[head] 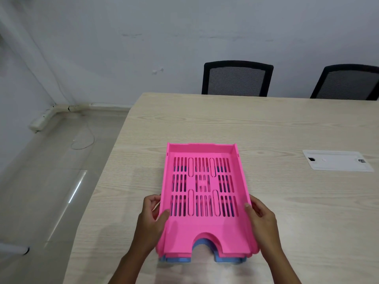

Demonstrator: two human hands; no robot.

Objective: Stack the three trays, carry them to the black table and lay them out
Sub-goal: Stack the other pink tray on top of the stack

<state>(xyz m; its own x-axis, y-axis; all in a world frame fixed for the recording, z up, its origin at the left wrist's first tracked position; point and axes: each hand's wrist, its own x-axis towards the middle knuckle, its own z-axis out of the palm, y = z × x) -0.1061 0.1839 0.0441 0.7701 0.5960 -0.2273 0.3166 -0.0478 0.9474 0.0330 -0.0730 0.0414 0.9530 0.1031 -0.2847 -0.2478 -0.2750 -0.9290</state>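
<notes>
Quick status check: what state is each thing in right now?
Pink tray: top of stack, gripped at both sides.
Blue tray: nested underneath.
Left hand: closed on pink tray's left wall.
Right hand: closed on its right wall.
Two chairs: empty, pushed in.

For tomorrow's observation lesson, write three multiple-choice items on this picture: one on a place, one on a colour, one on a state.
1. Where does the tray stack rest?
A. on the light wooden table
B. on a chair
C. on the floor

2. What colour is the top tray?
A. green
B. pink
C. yellow

3. How do the hands stand?
A. both clear of the stack
B. one hand lifts a single tray high
C. one on each side of the stack

Key: 1 A, the light wooden table lies under the stack. 2 B, the top tray is pink, with a blue tray beneath. 3 C, left hand and right hand grip opposite sides.
</notes>
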